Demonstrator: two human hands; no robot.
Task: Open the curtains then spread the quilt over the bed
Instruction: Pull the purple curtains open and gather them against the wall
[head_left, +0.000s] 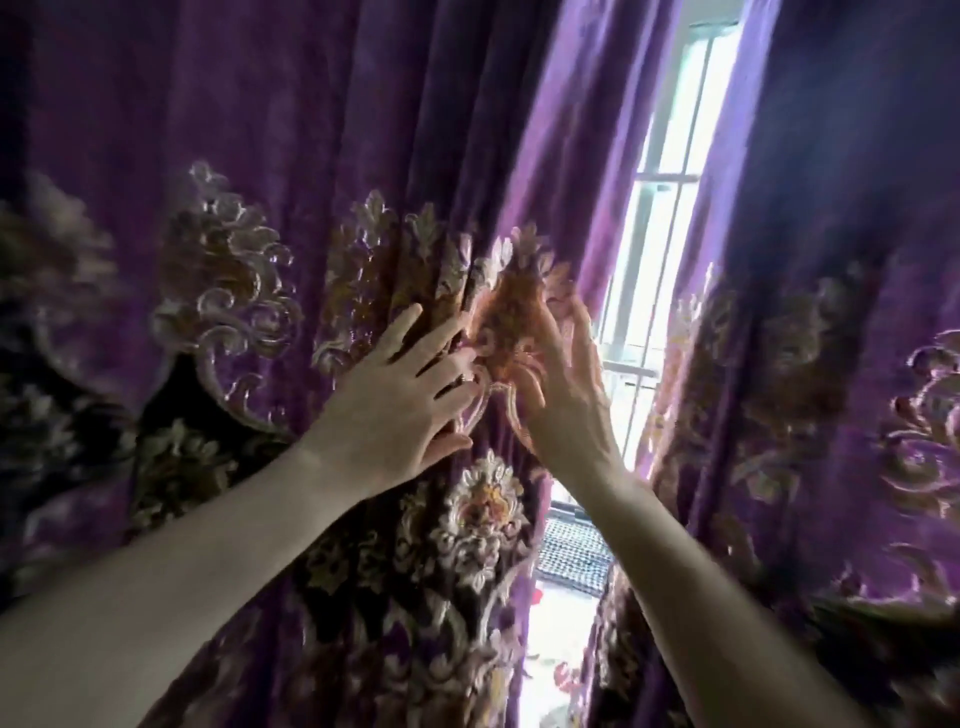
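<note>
Left grip (400, 395) is spread wide and pressed flat on the left curtain (260, 130); right grip (561, 374), likewise extended, is laid against that curtain's inner edge at frame centre.

Here's the left curtain (311, 130): heavy purple velvet-like cloth, soft nap, a dull sheen along the folds. Across it runs raised embroidery (228, 291) in gold and cream thread, glossy and bumpy. The right curtain (831, 208) is the same plush cloth. In the gap, window bars (667, 178) look like smooth pale metal, with a dark mesh grating (574, 558) below.
</note>
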